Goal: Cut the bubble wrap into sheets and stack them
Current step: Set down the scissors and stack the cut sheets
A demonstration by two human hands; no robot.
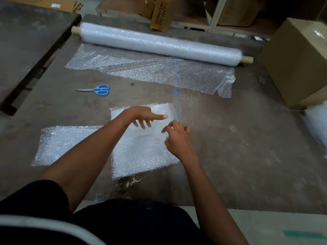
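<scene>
- Head view, L to R: scissors [99,90] lie idle on table [238,138].
- Left hand [141,115], right hand [177,137]: both grips loose, empty, over sheet stack [141,149].
- Roll [159,44] at rear.
- Wrap prob. light, floppy, slippery; take it by edges.

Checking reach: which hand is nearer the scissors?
Left. The left hand hovers over the sheet stack, just right of and below the scissors; the right hand is farther right.

Blue-handled scissors [99,90], clear white-glinting bubble wrap roll [159,43], brown cardboard box [297,61], mottled grey-brown table [238,138].
</scene>
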